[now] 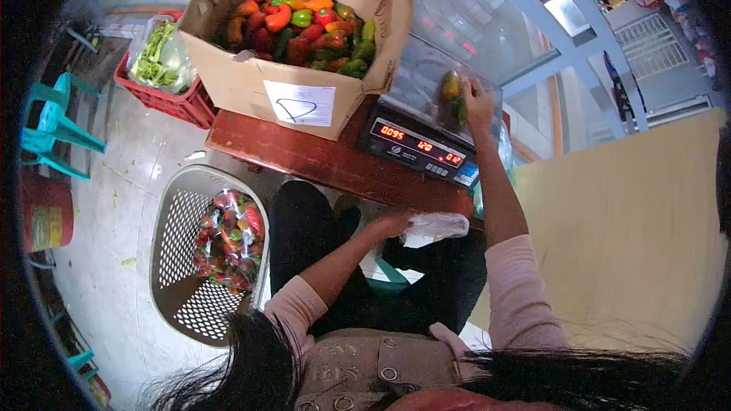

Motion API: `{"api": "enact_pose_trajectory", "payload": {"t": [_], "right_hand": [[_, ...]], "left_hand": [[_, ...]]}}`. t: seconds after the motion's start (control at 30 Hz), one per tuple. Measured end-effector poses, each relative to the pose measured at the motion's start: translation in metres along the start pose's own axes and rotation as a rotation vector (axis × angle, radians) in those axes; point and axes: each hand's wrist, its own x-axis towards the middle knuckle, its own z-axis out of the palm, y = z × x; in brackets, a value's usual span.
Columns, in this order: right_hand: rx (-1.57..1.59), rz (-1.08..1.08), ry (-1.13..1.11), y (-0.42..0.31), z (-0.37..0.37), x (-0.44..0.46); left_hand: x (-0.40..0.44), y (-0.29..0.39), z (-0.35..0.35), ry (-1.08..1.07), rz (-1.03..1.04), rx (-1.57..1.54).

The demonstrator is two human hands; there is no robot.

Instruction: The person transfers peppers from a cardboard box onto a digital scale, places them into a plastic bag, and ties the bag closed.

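Note:
A digital scale (419, 150) with lit red numbers stands on a reddish-brown bench (266, 146). Green and yellowish peppers (453, 99) lie on its tray, in what looks like clear plastic. My right hand (478, 106) is at these peppers, fingers closed at their right edge; what they grip is too small to make out. Over my lap, my left hand (390, 224) holds clear plastic bags (438, 226). Left of the scale, an open cardboard box (228, 87) is filled with red, orange and green peppers (304, 30).
On the floor at left, a beige basket (164, 259) contains bagged peppers (231, 240). A red crate (167, 106) with bagged green vegetables (160, 57) stands behind it. Teal stools (61, 129) are at far left. A pale board (624, 228) is at right.

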Motion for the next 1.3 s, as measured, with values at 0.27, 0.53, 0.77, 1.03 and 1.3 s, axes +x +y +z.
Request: {"api": "enact_pose_trajectory", "payload": {"t": [0.27,0.53,0.77,1.03,1.3], "right_hand": [[0.312,-0.071,-0.230,0.051,-0.010,0.002],[0.335,-0.210,-0.201,0.103,0.006,0.006],[-0.162,-0.380,-0.031,0.002,-0.033,0.010],[-0.312,-0.267,-0.497,-0.047,0.022,0.039],[-0.407,-0.407,-0.313,-0.036,0.008,0.029]], "left_hand": [[0.001,0.010,-0.005,0.065,0.100,0.155],[-0.002,0.008,-0.009,0.112,0.162,0.141],[0.007,0.002,0.001,0.016,0.138,0.170],[-0.008,0.024,-0.018,-0.032,0.073,0.090],[-0.016,0.048,-0.031,-0.097,0.052,0.103]]}}
